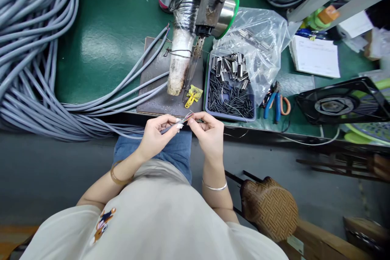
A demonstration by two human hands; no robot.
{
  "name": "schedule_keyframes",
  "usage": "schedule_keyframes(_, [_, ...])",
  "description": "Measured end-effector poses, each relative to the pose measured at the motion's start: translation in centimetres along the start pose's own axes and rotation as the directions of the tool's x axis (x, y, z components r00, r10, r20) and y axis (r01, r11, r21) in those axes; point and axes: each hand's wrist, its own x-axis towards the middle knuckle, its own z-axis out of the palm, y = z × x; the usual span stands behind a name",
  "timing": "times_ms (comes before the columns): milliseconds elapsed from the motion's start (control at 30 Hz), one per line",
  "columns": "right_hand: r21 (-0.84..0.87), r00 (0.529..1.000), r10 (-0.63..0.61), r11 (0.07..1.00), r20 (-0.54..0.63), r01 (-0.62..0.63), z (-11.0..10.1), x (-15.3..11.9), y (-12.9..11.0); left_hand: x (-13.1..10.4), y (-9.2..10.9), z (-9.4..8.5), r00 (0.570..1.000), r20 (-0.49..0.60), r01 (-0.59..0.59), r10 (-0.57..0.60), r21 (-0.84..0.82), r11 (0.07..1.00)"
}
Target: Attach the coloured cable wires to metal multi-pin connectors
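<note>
My left hand [157, 132] pinches a grey cable [167, 129] just behind its stripped end, at the front edge of the bench. Thin coloured wires [186, 118] fan out of that end toward the right. The fingertips of my right hand [209, 130] are closed on these wires. Just beyond my hands, a yellow clip [193, 96] rests on a dark board [155, 97]. Above the board hang a soldering iron [196, 55] and a whitish, scorched tube end [179, 65]. More grey cables [122, 91] lie with their ends on the board.
Right of the board stands a blue tray [252, 109] of black sleeves and metal connectors, beside a plastic bag [265, 48]. Farther right are pliers [277, 103] and a black fan [344, 103]. Coiled grey cables [36, 48] cover the left side. A stool [271, 207] stands behind on the right.
</note>
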Motion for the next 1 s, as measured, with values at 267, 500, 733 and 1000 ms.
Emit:
schedule_keyframes(267, [-0.037,0.991,-0.046,0.998,-0.127,0.042,-0.17,-0.91,-0.20,-0.12,-0.27,0.20,0.998,-0.035,-0.051,0.054,0.067,0.996])
schedule_keyframes(500, [-0.031,0.997,-0.003,1.000,-0.080,0.001,0.14,-0.80,-0.19,-0.17,-0.68,0.25,0.997,-0.031,-0.066,0.069,0.084,0.994])
schedule_keyframes(733, [-0.008,0.996,0.011,1.000,-0.083,-0.011,0.18,-0.83,-0.24,-0.22,-0.73,0.32,0.997,-0.031,-0.072,0.075,0.094,0.993])
schedule_keyframes(1000, [-0.006,0.995,0.044,0.999,-0.086,-0.044,-0.03,-0.54,0.07,-0.42,-0.61,0.36,0.989,-0.023,-0.142,0.148,0.161,0.977])
